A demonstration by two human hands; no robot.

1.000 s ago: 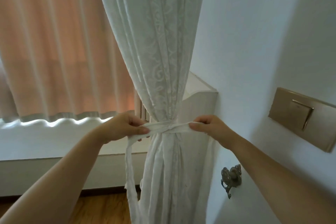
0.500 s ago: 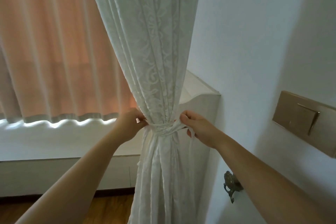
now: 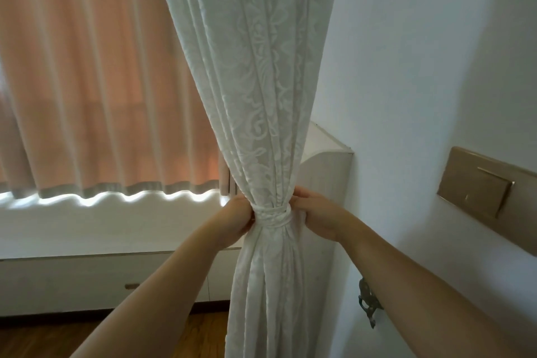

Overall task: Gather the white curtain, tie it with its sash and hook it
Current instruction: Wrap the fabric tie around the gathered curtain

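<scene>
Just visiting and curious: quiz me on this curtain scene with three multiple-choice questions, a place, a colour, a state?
1. Where is the metal hook? A. on the wall, lower right of the sash; B. on the window ledge; C. on the floor.
2. What colour is the back curtain? A. blue; B. peach; C. black.
3. The sash is: A. lying on the floor; B. wrapped round the gathered white curtain; C. looped over the hook.
Answers: 1 A, fixed to the wall; 2 B, its pleats are peach; 3 B, it bands the folds between left hand and right hand.
</scene>
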